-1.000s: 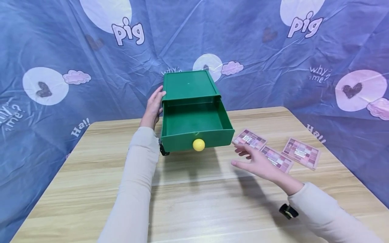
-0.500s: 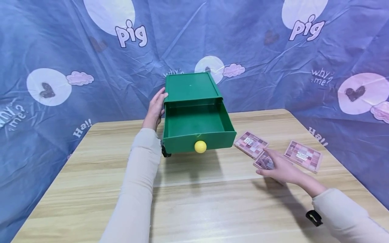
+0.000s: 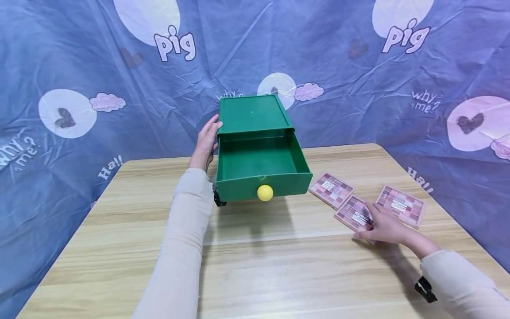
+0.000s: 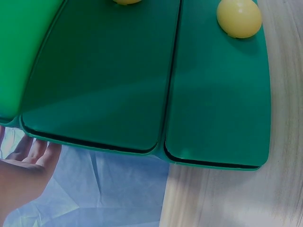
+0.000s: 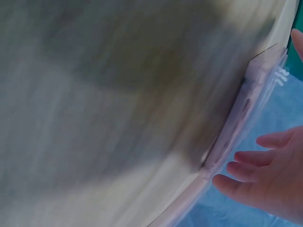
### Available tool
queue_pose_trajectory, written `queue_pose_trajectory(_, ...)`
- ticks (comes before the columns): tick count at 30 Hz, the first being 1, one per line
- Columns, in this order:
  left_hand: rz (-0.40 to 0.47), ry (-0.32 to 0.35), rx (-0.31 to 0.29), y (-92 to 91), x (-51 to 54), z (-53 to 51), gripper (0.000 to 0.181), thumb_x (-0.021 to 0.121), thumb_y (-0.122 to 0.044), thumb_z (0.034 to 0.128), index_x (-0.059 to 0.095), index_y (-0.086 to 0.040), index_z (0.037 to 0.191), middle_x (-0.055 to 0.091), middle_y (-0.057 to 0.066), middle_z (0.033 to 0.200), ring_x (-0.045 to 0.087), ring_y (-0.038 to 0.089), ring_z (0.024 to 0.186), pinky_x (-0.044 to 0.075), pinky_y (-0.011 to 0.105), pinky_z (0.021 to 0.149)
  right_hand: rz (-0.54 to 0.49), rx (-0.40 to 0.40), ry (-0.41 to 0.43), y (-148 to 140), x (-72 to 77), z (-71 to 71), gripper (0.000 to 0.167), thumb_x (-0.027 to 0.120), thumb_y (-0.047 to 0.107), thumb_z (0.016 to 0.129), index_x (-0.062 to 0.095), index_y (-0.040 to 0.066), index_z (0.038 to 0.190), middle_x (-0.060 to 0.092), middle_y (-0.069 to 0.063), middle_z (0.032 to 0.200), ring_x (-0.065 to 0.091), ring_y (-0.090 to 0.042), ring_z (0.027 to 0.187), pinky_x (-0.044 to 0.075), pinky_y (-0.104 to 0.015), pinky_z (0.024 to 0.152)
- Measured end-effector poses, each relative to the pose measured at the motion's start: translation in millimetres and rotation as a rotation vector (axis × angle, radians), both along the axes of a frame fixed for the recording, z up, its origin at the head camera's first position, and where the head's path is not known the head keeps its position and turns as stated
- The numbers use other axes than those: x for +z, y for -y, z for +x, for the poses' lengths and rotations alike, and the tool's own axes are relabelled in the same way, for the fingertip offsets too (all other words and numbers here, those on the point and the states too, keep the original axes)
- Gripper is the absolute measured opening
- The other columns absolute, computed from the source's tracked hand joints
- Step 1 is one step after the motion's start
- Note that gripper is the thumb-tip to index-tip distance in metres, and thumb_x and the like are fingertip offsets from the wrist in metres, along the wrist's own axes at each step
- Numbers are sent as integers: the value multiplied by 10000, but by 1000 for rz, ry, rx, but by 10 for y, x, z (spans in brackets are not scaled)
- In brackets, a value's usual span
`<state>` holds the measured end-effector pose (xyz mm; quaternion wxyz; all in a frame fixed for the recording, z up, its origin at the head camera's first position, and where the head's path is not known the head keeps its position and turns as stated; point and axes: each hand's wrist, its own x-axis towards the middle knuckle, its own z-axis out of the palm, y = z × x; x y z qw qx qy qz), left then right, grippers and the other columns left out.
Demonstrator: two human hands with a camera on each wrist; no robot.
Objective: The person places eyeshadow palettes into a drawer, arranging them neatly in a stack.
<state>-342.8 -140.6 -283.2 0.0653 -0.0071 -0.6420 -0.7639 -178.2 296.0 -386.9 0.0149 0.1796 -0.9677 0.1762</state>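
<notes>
A green drawer cabinet (image 3: 252, 114) stands with its top drawer (image 3: 260, 159) pulled out; the drawer is bare inside and has a yellow round knob (image 3: 264, 192). My left hand (image 3: 207, 141) lies against the cabinet's left side, a fingertip at the top edge; the left wrist view shows its fingers (image 4: 40, 156) resting along the side. At the right, my right hand (image 3: 388, 225) is over the lower right edge of the middle pink palette (image 3: 353, 213), fingers spread. In the right wrist view, the hand (image 5: 274, 177) is unclenched beside a palette (image 5: 241, 113); contact is unclear.
Two more pink palettes lie flat on the wooden table (image 3: 255, 274), one at the upper left (image 3: 331, 190) of the middle one and one at its right (image 3: 401, 205). A blue printed cloth (image 3: 342, 53) hangs behind and beside the table.
My right hand has moved right and down, from beside the drawer to the middle palette. My left hand stays against the cabinet. The head view has shifted slightly.
</notes>
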Motion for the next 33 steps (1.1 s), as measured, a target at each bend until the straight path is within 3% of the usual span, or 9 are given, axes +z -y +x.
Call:
queue_pose_trajectory(6,-14,-10,1,-4,-6,-2,486,545,-313,803,440,-276,1277,309,-52,1332,302,122,1150,287,425,899,29,0,12,-82,-57,-5,999,730,457,586,272,-184,1200,312,-412,1124,295,-539,1015,242,-605,819)
queue_pose_trajectory(13,-5,-11,0,-9,-4,2,484,540,-303,808,437,-274,1280,312,-60,1328,310,118,1142,299,413,893,39,-44,84,-109,-82,-3,1062,714,464,600,204,-250,1198,190,-455,1192,196,-561,1076,177,-589,869)
queue_pose_trajectory(23,9,-9,-6,-12,1,6,469,538,-301,813,444,-285,1272,303,-80,1326,315,105,1125,339,377,862,36,-47,85,-91,-67,4,1078,723,457,585,201,-282,1172,219,-470,1158,236,-564,1047,204,-576,865)
queue_pose_trajectory(28,7,-13,3,-13,3,14,462,530,-299,818,443,-285,1272,312,-74,1321,332,110,1113,350,371,850,4,-49,63,-92,-74,-7,1057,746,448,561,241,-261,1161,350,-432,1084,368,-509,979,284,-557,825)
queue_pose_trajectory(33,-8,-10,5,-14,16,23,470,524,-304,822,431,-281,1282,311,-72,1324,320,119,1127,329,385,875,-31,-50,33,-98,-79,-28,919,772,428,537,357,-194,1070,483,-248,889,472,-329,793,381,-472,724)
